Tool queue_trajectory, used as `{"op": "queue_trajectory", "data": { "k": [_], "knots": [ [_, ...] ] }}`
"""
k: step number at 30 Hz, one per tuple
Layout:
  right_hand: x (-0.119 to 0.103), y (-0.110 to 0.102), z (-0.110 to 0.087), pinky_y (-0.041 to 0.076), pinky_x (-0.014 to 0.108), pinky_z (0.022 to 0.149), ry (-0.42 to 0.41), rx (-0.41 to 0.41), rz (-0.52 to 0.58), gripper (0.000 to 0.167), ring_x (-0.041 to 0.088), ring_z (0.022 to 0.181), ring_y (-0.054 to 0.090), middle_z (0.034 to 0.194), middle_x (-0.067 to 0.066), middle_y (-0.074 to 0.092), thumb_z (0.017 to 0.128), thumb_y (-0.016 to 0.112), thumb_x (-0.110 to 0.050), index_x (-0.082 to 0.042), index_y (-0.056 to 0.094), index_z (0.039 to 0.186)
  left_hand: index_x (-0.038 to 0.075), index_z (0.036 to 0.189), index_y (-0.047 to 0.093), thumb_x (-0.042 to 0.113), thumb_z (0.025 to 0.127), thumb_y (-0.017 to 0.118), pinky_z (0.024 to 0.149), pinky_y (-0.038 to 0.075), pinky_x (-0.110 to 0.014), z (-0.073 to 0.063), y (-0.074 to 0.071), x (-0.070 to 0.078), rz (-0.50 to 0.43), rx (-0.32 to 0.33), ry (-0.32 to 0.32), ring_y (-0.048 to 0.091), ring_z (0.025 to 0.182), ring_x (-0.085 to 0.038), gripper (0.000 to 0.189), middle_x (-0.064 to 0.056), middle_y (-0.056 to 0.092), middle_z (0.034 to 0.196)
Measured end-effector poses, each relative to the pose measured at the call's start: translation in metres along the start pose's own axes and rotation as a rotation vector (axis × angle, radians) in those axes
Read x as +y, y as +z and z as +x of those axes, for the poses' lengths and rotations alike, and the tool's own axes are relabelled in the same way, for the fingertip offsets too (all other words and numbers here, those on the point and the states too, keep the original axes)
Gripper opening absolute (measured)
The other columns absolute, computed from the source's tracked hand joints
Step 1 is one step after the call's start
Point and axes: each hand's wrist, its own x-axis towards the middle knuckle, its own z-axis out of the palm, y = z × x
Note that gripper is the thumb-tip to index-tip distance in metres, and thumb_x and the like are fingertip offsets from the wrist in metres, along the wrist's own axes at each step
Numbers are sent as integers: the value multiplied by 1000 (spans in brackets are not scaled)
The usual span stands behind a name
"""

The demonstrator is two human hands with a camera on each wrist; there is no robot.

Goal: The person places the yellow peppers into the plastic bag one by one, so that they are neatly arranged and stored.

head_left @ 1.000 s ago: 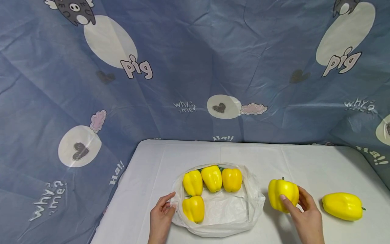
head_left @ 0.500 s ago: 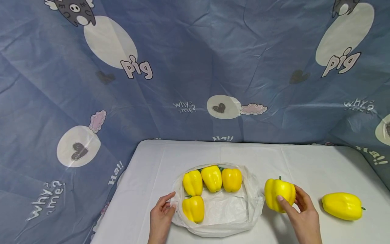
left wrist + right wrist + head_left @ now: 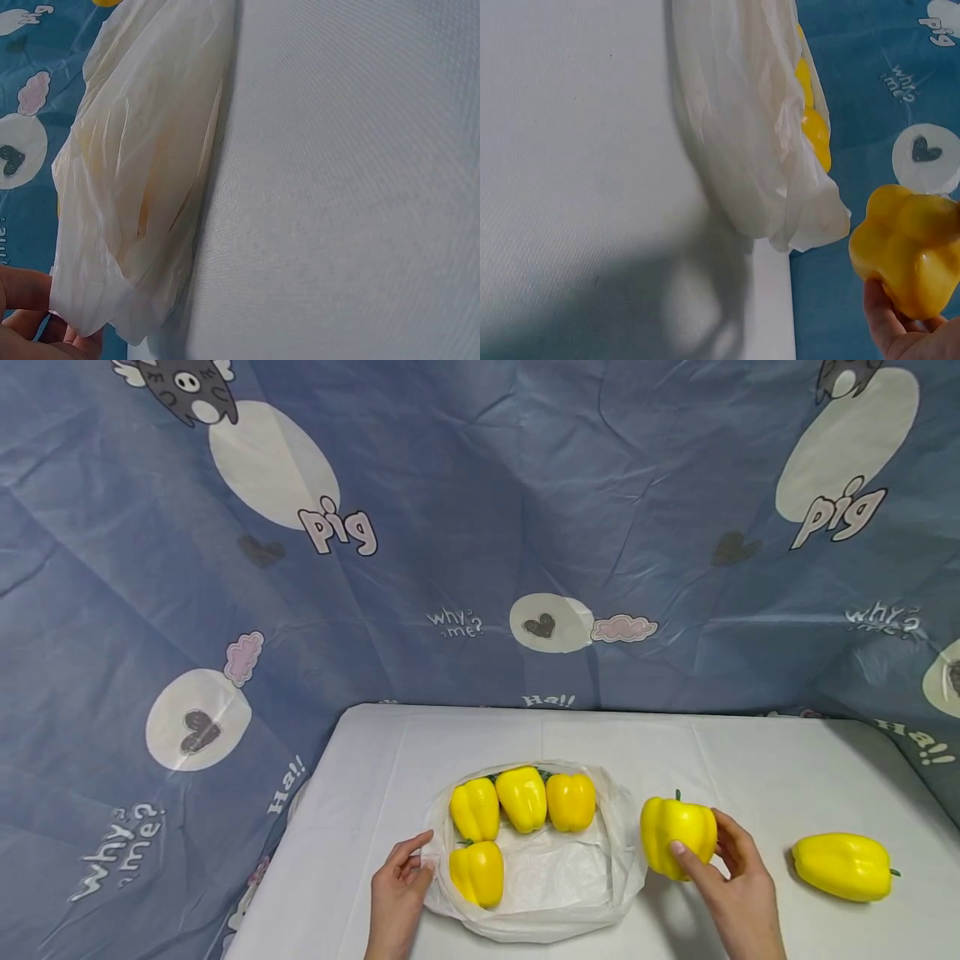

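Observation:
A white plastic bag stands with its mouth spread open on the table, several yellow bell peppers inside along its left and far sides. At the bag's left rim, my left hand pinches the plastic; the left wrist view shows its fingers at the bag's edge. My right hand grips another yellow bell pepper, stem up, raised off the table just right of the bag. In the right wrist view this bell pepper shows its lobed underside, with fingers below it.
One more yellow bell pepper lies on its side on the white-covered table, right of my right hand. Behind the table hangs a blue printed cloth.
My right hand has moved left with the bell pepper, bringing it close to the bag's right rim. My left hand stays at the bag's left rim.

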Motion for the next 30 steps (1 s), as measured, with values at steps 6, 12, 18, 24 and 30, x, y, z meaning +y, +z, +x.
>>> {"op": "queue_trajectory", "data": {
  "k": [6,12,18,24,30],
  "knots": [
    [-3,3,-3,37,4,80,-25,-6,22,91,26,129,39,149,13,40,83,75,-47,-15,29,154,6,123,68,-11,84,61,69,48,-19,1,0,0,5,0,11,53,84,-16,43,-10,62,111],
    [-6,8,-5,38,2,78,-60,-27,50,89,24,126,40,148,11,41,82,77,-42,-14,31,153,5,123,67,-12,83,61,69,48,-19,1,0,0,5,-6,20,54,83,-16,44,-11,61,109],
    [-8,11,-7,39,1,78,-88,-61,19,93,27,131,39,148,8,39,79,79,-44,-15,30,153,5,123,67,-12,83,61,68,48,-19,1,-1,0,9,-6,13,54,83,-16,43,-11,61,108],
    [-10,14,-10,40,3,79,-140,-95,6,90,26,130,40,147,7,40,80,79,-42,-16,32,152,6,122,68,-11,83,62,67,47,-19,0,-1,0,15,2,11,52,82,-15,43,-10,62,108],
    [-13,17,-11,43,6,80,-182,-112,-5,90,25,126,42,146,9,40,80,80,-41,-14,32,152,5,122,68,-12,84,62,69,47,-18,0,-2,0,0,5,7,53,83,-15,42,-11,62,110]
  ]
}}
